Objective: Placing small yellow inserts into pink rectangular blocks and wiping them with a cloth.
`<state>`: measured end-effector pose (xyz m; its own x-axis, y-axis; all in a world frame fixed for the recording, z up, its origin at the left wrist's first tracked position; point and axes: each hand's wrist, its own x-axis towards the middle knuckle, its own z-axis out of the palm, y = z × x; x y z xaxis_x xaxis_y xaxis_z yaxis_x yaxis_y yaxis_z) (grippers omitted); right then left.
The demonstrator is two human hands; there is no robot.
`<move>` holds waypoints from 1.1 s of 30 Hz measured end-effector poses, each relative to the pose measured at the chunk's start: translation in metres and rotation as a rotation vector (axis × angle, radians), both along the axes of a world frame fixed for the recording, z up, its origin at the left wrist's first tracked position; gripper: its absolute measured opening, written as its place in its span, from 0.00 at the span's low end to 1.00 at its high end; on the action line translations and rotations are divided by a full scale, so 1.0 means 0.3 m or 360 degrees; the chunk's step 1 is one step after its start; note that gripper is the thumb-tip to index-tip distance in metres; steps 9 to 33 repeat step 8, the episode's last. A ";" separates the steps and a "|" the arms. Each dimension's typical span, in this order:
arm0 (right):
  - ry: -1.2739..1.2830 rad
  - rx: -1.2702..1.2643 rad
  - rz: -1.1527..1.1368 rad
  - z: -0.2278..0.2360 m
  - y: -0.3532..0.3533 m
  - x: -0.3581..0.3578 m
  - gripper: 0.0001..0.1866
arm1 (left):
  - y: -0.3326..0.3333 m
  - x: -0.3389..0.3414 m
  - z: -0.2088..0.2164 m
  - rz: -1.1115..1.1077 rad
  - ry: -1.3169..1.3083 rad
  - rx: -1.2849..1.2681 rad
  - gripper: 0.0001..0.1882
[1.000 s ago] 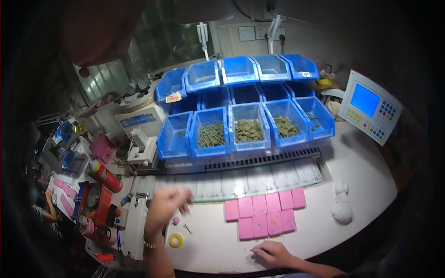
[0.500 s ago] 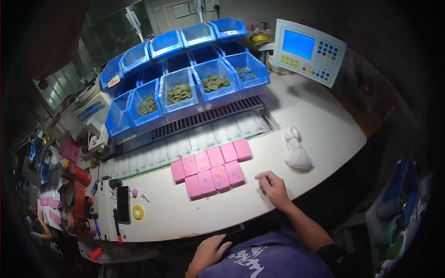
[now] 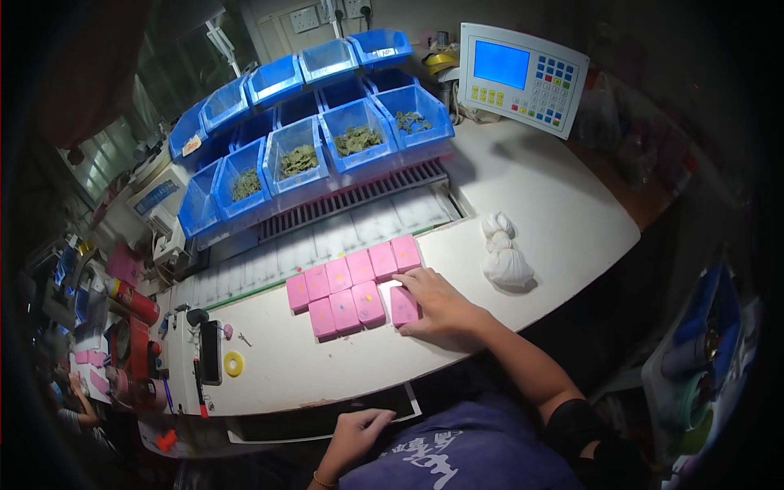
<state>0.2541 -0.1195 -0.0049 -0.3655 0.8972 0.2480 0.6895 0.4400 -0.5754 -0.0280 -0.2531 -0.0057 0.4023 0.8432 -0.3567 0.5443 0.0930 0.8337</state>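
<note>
My right hand point(image 3: 441, 304) is closed around a small pink block point(image 3: 403, 306) at the right end of the front row, its thumb and fingers on opposite sides. This block stands slightly apart from the other pink blocks point(image 3: 344, 310), which sit in two touching rows on the white worktop point(image 3: 286, 367). Some have small coloured marks on top. Below the worktop's front edge a shallow dark drawer point(image 3: 318, 422) with a white rim is pulled out. My left hand point(image 3: 359, 433) is on its front edge, thumb stretched out and fingers curled, their tips hidden.
Blue bins point(image 3: 358, 139) with dried leaves stand behind a grated strip point(image 3: 351, 196). A tied white cloth bag point(image 3: 506, 257) lies at right, below a keypad panel with a screen point(image 3: 523, 77). A phone point(image 3: 211, 351) and yellow tape roll point(image 3: 233, 363) are at left.
My right hand has moved left and taken hold of the end pink block, which has shifted slightly away from its row. The drawer has come out towards me at my left hand.
</note>
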 end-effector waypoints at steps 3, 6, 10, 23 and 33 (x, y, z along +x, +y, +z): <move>-0.0057 -0.0188 0.0029 0.037 -0.057 0.038 0.45 | 0.044 0.039 0.019 0.0314 -0.0824 -0.0706 0.20; 0.0309 -0.0433 0.0262 0.070 -0.126 0.030 0.44 | 0.131 0.098 -0.004 0.0238 -0.1409 -0.0922 0.26; 0.0757 -0.0409 0.0529 0.086 -0.190 0.002 0.41 | 0.174 0.156 -0.067 0.0088 -0.1734 -0.1027 0.42; 0.0757 -0.0409 0.0529 0.086 -0.190 0.002 0.41 | 0.174 0.156 -0.067 0.0088 -0.1734 -0.1027 0.42; 0.0757 -0.0409 0.0529 0.086 -0.190 0.002 0.41 | 0.174 0.156 -0.067 0.0088 -0.1734 -0.1027 0.42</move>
